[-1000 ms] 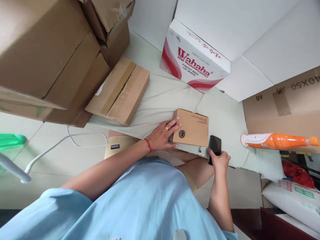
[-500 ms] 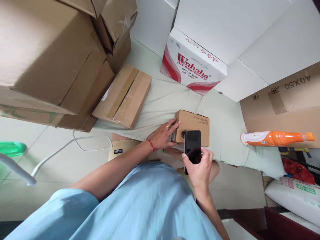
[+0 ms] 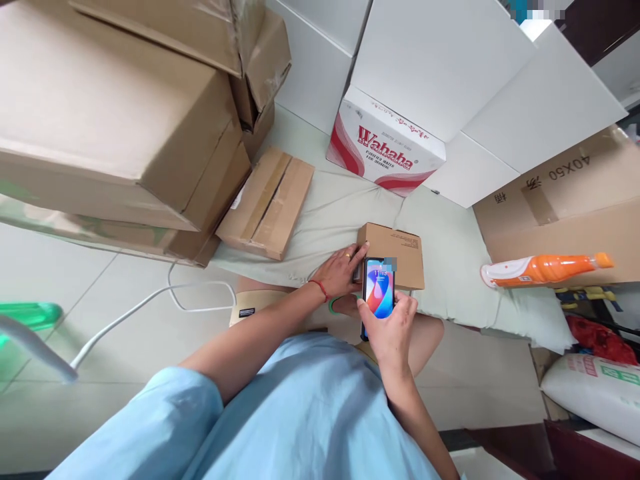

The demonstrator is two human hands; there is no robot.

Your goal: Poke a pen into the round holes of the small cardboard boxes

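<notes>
A lit smartphone (image 3: 380, 293) is gripped by its edges in my right hand (image 3: 393, 335), thumb on the left side and fingers on the right. Its screen shows a lock-screen clock and a red and blue picture. Just beyond and partly behind it sits a small brown cardboard box (image 3: 407, 257) on the pale green cloth. My left hand (image 3: 340, 272), with a ring and a red string bracelet, lies against the box's left side with its fingers stretched out. The phone hides the box's lower left part.
A taped carton (image 3: 270, 200) lies left on the cloth (image 3: 340, 207), beside stacked large cartons (image 3: 190, 147). A Wahaha water box (image 3: 385, 147) stands at the back. To the right are an orange bottle (image 3: 545, 270) and a big carton (image 3: 560, 193). A white metal frame (image 3: 120, 313) stands at the left.
The phone's screen has gone from dark to lit, and the phone has shifted slightly left over the box's edge. My left hand stays at the box; the view has shifted a little.
</notes>
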